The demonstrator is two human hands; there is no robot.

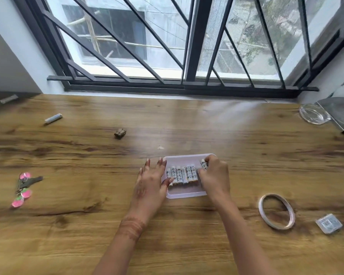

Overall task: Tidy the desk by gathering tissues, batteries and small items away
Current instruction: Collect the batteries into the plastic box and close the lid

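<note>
A shallow pale lilac tray sits mid-desk, with several white patterned batteries lined up side by side inside it. My right hand is over the tray's right end, fingers pinched on one more battery at the row's right end. At the tray's left edge rests my left hand, fingers spread, thumb touching the leftmost battery. One loose battery lies far left on the wooden desk.
A small brown object lies left of centre. Keys with pink tags are at the left edge. A tape ring and a small wrapped packet lie on the right. A glass ashtray stands at the back right by the barred window.
</note>
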